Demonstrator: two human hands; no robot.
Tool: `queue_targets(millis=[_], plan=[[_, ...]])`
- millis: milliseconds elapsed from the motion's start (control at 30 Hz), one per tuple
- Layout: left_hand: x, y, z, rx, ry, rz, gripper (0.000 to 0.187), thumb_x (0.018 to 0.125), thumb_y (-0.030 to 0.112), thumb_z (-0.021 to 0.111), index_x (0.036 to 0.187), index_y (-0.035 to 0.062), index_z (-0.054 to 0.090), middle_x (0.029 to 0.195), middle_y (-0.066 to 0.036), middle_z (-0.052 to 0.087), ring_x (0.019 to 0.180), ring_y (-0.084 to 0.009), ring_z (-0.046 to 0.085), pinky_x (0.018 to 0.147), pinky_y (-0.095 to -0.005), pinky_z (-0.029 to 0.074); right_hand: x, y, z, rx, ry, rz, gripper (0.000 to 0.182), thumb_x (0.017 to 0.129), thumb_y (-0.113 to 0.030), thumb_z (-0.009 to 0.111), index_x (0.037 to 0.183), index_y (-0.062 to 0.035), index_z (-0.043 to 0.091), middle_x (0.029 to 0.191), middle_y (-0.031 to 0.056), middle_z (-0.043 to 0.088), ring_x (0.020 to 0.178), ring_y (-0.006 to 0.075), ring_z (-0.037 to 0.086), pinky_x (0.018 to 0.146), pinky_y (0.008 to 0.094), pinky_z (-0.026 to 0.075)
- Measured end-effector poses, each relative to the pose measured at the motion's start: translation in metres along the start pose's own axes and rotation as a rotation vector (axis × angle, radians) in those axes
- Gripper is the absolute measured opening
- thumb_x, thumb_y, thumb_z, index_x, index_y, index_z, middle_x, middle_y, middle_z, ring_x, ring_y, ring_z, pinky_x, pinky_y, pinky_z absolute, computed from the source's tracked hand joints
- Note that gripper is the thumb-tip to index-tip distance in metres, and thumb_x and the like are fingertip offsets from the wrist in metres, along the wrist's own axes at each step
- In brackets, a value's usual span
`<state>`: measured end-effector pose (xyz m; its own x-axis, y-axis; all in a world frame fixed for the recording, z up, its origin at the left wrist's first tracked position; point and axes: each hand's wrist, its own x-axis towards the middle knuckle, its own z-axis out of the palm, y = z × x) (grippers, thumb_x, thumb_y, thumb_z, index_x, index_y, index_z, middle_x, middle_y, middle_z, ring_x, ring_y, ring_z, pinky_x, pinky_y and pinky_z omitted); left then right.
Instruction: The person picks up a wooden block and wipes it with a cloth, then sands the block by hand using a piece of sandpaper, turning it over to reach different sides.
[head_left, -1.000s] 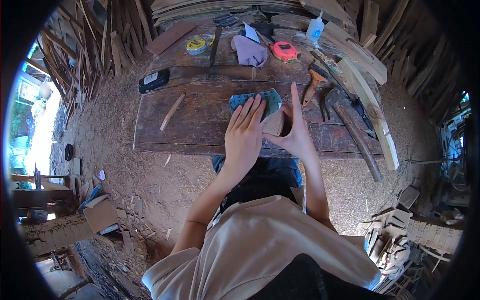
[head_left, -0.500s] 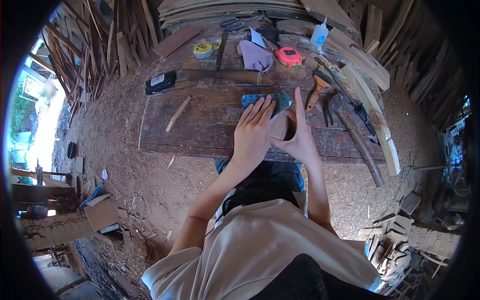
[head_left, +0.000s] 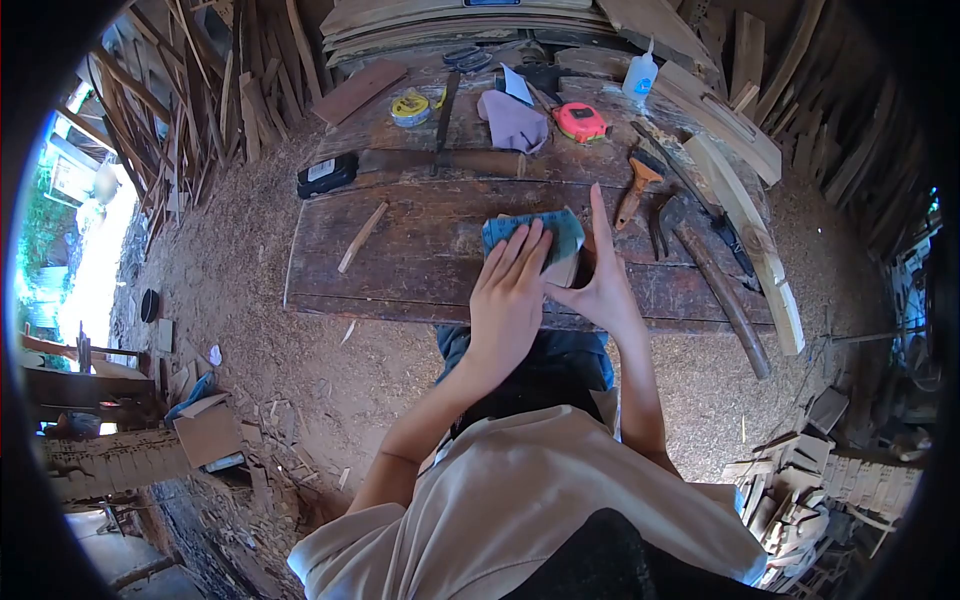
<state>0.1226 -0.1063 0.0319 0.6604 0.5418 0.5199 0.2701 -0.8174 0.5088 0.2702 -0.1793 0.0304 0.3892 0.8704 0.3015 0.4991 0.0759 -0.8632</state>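
Sandpaper spread over a wooden block, both hands on the work

The blue-green sandpaper (head_left: 563, 232) lies across the top of a small wooden block (head_left: 563, 272), near the front edge of the worn tabletop (head_left: 410, 265). The left hand (head_left: 508, 312) rests on the sheet, fingers straight and close together; its thumb is hidden, so whether it grips cannot be told. The right hand (head_left: 605, 292) stands wide, thumb and forefinger spread in a V about the block's right side. To the left lies a wood strip (head_left: 362, 237). To the right are an orange-handled brush (head_left: 637, 190) and a hammer (head_left: 722, 300), with a long pale board (head_left: 762, 245) beyond. Behind sit a purple cloth (head_left: 513, 122), a pink tape measure (head_left: 582, 122), a yellow tape roll (head_left: 411, 110) and, farther right, a white bottle (head_left: 640, 76).
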Motion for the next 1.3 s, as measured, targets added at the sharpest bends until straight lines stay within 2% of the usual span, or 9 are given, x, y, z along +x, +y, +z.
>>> queue_targets(millis=[167,467,633,767,933,1100,1300], plan=[[0.022,-0.016,0.014,0.032,0.031,0.026,0.039,0.096,0.01,0.053,0.133,-0.0019,0.057,0.142,-0.018,0.054,0.134,-0.033,0.05,0.112,-0.0457,0.037,0.001,-0.001,-0.001,-0.052,0.031,-0.057,0.125,0.069,-0.01,0.086,0.161,-0.0167,0.001,0.121,0.0222,0.065,0.117,0.0403,0.063,0.097,0.0454,0.051],[-0.018,0.007,-0.001,0.046,0.007,-0.021,0.042,0.093,0.004,0.056,0.134,0.0001,0.057,0.141,-0.015,0.056,0.136,-0.0299,0.049,0.113,-0.0452,0.037,0.0,0.0,-0.002,0.045,-0.023,0.004,0.127,0.068,-0.009,0.087,0.161,-0.0166,0.002,0.125,0.0235,0.064,0.118,0.0396,0.062,0.098,0.0444,0.051],[0.005,-0.006,0.005,0.026,0.037,-0.007,0.039,0.095,0.007,0.054,0.133,-0.0005,0.058,0.14,-0.016,0.057,0.134,-0.0316,0.051,0.112,-0.0457,0.038,0.0,0.004,0.001,-0.107,0.022,-0.056,0.127,0.067,-0.01,0.087,0.161,-0.0158,0.002,0.125,0.0225,0.065,0.119,0.0386,0.063,0.097,0.0442,0.051],[0.026,-0.02,0.017,0.049,0.057,0.021,0.037,0.097,0.01,0.051,0.132,-0.0013,0.058,0.139,-0.018,0.057,0.132,-0.033,0.051,0.111,-0.0462,0.038,0.001,0.0,0.0,-0.069,0.026,-0.059,0.128,0.067,-0.011,0.088,0.161,-0.0155,0.001,0.123,0.0214,0.065,0.118,0.0385,0.063,0.097,0.0444,0.051],[0.007,-0.007,0.005,0.037,0.041,0.017,0.039,0.095,0.008,0.053,0.134,-0.0008,0.057,0.14,-0.017,0.057,0.134,-0.0321,0.051,0.112,-0.0457,0.037,-0.001,0.0,0.0,-0.002,0.023,0.002,0.129,0.066,-0.011,0.089,0.161,-0.0156,0.001,0.121,0.02,0.066,0.116,0.038,0.064,0.097,0.044,0.051],[-0.019,0.005,-0.005,0.057,0.003,-0.035,0.044,0.091,0.002,0.056,0.136,0.0005,0.056,0.143,-0.014,0.055,0.137,-0.0292,0.047,0.113,-0.0448,0.036,0.0,0.002,-0.001,-0.014,0.014,-0.027,0.129,0.065,-0.012,0.09,0.161,-0.0155,0.003,0.121,0.02,0.066,0.115,0.038,0.064,0.097,0.0441,0.051],[0.007,-0.008,0.004,0.029,0.029,-0.012,0.04,0.094,0.008,0.055,0.134,0.0,0.057,0.142,-0.015,0.056,0.135,-0.0302,0.049,0.113,-0.0448,0.036,0.0,0.001,0.0,-0.038,0.021,-0.036,0.126,0.065,-0.012,0.089,0.161,-0.0148,0.006,0.122,0.0215,0.065,0.118,0.0383,0.063,0.097,0.0443,0.051]])
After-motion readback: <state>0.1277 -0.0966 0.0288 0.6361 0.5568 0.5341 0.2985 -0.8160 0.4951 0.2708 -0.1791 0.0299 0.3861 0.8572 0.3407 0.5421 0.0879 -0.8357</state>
